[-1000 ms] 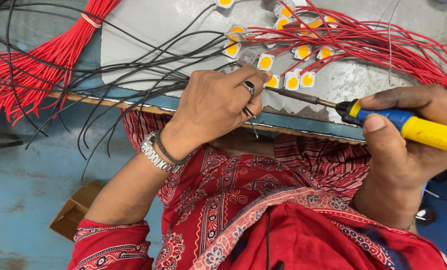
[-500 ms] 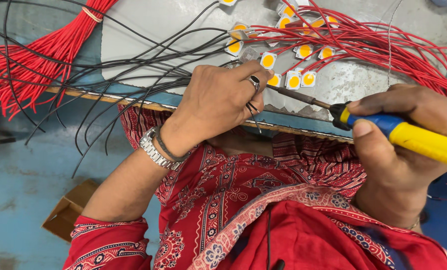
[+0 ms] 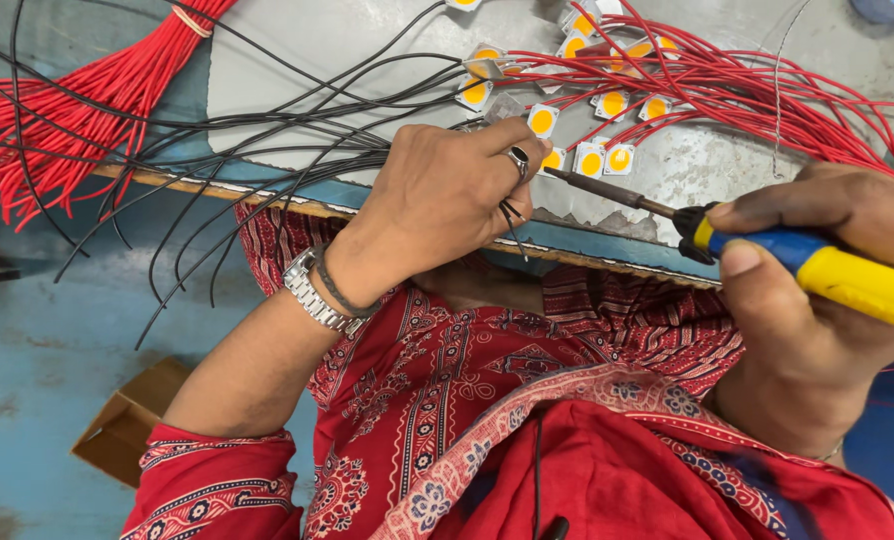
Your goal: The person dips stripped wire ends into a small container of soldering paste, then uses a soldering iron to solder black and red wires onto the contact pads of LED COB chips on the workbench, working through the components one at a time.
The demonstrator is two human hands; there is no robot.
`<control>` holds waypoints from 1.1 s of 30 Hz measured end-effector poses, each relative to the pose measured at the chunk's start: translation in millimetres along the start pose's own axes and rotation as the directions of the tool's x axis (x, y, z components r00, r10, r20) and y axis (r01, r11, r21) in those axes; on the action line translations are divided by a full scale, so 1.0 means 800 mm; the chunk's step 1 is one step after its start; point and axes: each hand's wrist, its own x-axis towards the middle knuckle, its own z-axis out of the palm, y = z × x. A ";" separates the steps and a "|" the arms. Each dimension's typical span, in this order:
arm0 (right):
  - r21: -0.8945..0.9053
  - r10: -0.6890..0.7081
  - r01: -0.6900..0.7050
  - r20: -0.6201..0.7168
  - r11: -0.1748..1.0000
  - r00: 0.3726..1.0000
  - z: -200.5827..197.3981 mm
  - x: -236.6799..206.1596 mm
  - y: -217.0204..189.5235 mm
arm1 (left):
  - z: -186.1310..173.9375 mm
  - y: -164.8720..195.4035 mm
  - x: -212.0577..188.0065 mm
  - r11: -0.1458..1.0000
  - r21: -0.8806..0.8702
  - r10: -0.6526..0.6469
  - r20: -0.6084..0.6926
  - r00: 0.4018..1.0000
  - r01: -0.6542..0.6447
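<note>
Head view: our left hand (image 3: 447, 195) pinches a black wire (image 3: 512, 228); our right hand (image 3: 817, 300) grips the iron (image 3: 767, 250), fingers tight.

Bright, even, diffuse light from above; shadows soft and short; mild sheen on the grey metal work plate (image 3: 297, 90); focus sharp centrally; slight wide-angle stretch at frame edges.

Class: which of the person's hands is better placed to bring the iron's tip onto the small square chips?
Right. The right hand holds the soldering iron, tip beside the chips; the left hand pins black wires.
</note>
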 end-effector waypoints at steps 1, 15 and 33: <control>0.001 0.002 -0.002 -0.002 1.000 1.000 -0.001 0.000 0.001 | 0.000 0.000 0.000 1.000 0.000 0.005 -0.004 1.000 -0.005; -0.110 -0.006 0.021 0.134 0.994 0.991 0.004 0.025 -0.027 | 0.001 0.001 0.001 1.000 -0.001 -0.001 -0.008 1.000 0.001; -0.146 -0.010 0.025 0.100 0.989 0.995 -0.002 0.014 -0.017 | 0.002 0.002 0.003 0.999 0.032 0.003 -0.014 1.000 -0.003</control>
